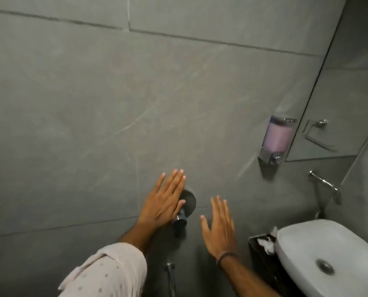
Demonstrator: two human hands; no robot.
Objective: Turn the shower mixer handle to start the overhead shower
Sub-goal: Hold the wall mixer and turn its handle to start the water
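Note:
The shower mixer is a dark round plate (190,201) on the grey tiled wall, with a short dark handle (180,219) sticking out below its middle. My left hand (163,200) is flat and spread, covering the plate's left part, with the thumb resting by the handle. My right hand (220,226) hovers to the right of the mixer, fingers apart, touching nothing. The overhead shower is out of view.
A soap dispenser (275,142) with pink liquid hangs on the wall at the right. A white basin (329,254) sits at lower right, with a chrome tap (327,185) above it and a dark tissue box (262,254) beside it. A mirror (339,103) fills the right edge. A small chrome valve (170,269) sits below the mixer.

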